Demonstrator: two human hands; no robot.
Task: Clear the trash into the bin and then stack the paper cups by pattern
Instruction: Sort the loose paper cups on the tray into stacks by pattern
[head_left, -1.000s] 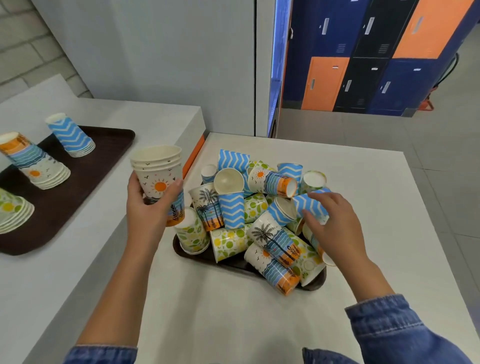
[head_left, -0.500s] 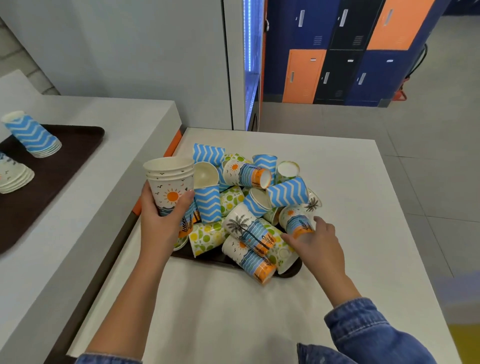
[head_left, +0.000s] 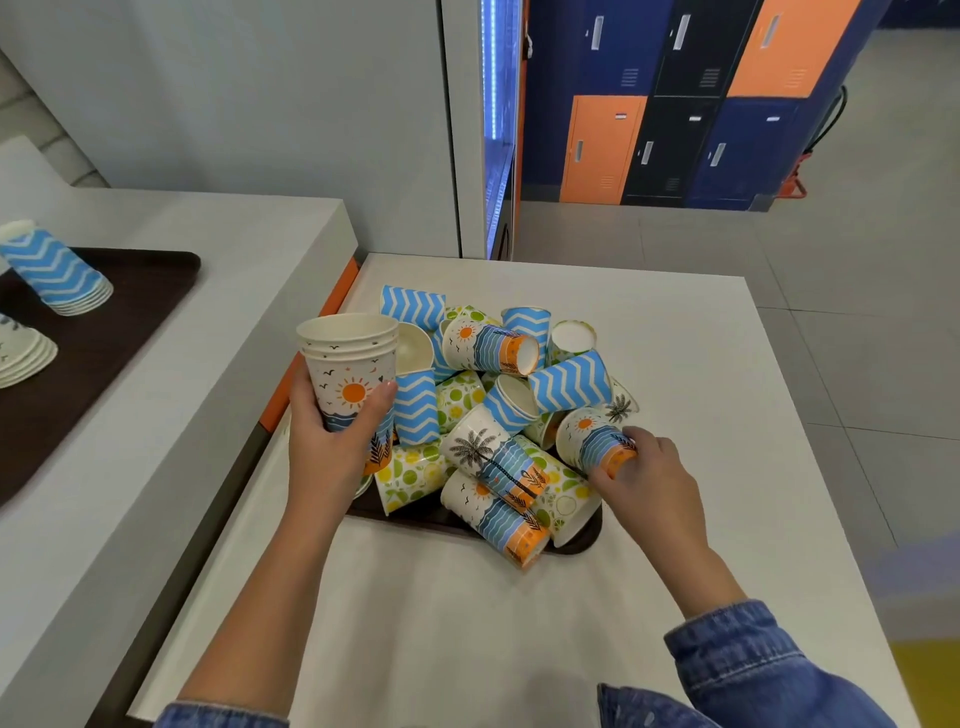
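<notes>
Well left of the left hand, a zigzag stack stood upside down on a dark tray on the side bench. The left hand curled round an upright nested sun-cup stack. Between the hands, a cup pile lay jumbled on a second tray. The right hand pinched the orange base of a tilted sun cup at the pile's right edge.

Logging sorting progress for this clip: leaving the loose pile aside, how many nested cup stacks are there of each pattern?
Blue zigzag: 1, the tray stack
Sun print: 2, the held stack in the left hand; the edge stack, cut off by the frame
Total: 3
</notes>
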